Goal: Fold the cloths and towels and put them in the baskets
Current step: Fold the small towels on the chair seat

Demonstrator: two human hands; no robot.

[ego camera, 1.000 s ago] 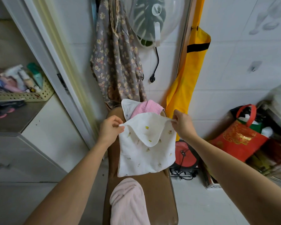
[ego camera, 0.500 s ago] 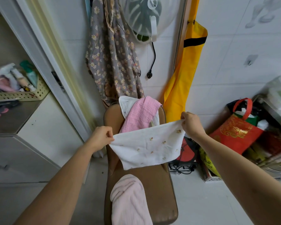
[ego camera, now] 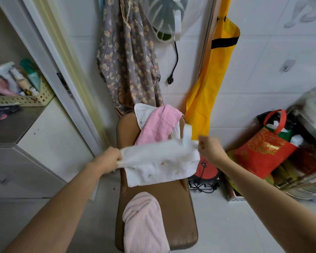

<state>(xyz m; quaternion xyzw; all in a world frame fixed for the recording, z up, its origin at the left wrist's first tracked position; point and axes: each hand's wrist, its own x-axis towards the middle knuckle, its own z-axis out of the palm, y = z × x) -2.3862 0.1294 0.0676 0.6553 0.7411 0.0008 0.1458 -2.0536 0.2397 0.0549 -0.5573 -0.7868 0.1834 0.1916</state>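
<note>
Fingers (ego camera: 119, 155) of both hands apparently pinch white cloth (ego camera: 159, 162) ends.

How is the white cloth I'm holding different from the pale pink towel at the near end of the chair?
The white cloth is held up, stretched between the left hand and right hand; the pink towel lies untouched on the chair. The white cloth is thin with small printed specks; the pink towel is plain and looks thicker and ribbed. The cloth is spread wide, the towel bunched long. Neither is in a basket yet.
</note>
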